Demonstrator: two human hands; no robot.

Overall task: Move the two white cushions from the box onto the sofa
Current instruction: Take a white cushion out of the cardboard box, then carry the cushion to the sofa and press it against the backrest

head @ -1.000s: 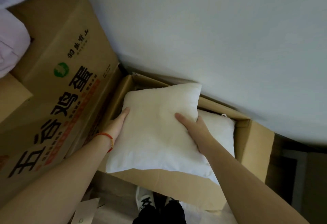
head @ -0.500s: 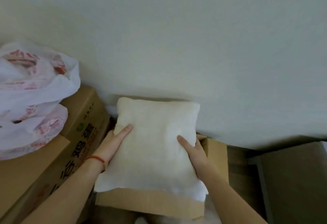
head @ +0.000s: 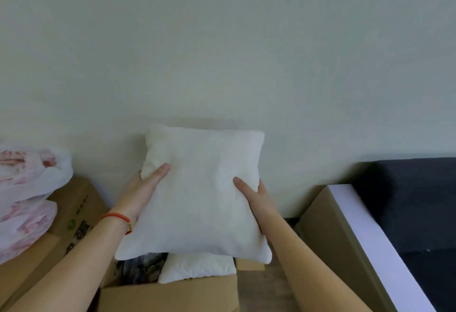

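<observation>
Head view: both hands are gripping a white cushion [head: 197, 193] by its sides above the box [head: 170, 295], the left hand [head: 145, 186] clasping its left edge, the right hand [head: 254, 194] its right. The cushion is facing up toward the camera, its slightly longer side running away toward the wall [head: 222, 52]. A second cushion [head: 197, 268] is lying in the box beneath it. Right of the box, the dark sofa [head: 417, 203] is standing.
</observation>
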